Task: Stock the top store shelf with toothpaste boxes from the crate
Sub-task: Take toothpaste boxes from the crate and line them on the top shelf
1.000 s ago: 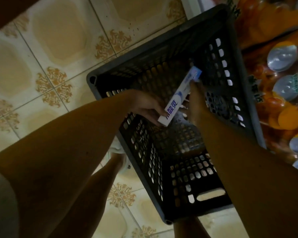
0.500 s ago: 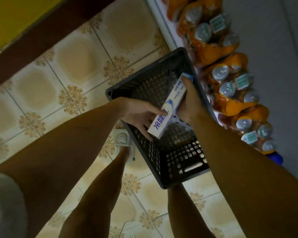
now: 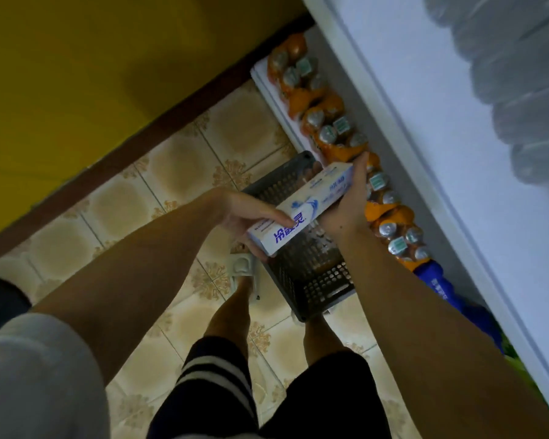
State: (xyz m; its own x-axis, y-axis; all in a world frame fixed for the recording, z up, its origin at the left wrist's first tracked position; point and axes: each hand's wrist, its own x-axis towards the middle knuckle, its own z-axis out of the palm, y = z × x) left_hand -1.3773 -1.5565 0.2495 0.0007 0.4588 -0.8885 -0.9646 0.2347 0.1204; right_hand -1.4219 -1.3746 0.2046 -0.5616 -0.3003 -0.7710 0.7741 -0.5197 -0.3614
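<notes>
Up above the crate, both hands hold one toothpaste box.

Left hand [image 3: 244, 217] grips the near end and right hand [image 3: 346, 201] the far end of the smooth white carton [image 3: 301, 210], blue Chinese lettering unreadable. Below lies the dark perforated plastic crate [image 3: 314, 274] on patterned tile floor [image 3: 184, 160], beside orange bottles [image 3: 324, 122] under a white shelf edge [image 3: 425, 172].

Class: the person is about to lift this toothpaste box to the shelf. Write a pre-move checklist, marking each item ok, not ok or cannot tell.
1. Left hand grips the toothpaste box at its near end: ok.
2. Right hand holds the far end: ok.
3. Box lifted out above the crate: ok.
4. Box undamaged: cannot tell.
5. Free space on the top shelf: cannot tell.
6. Crate empty of further boxes: cannot tell, partly hidden.
</notes>
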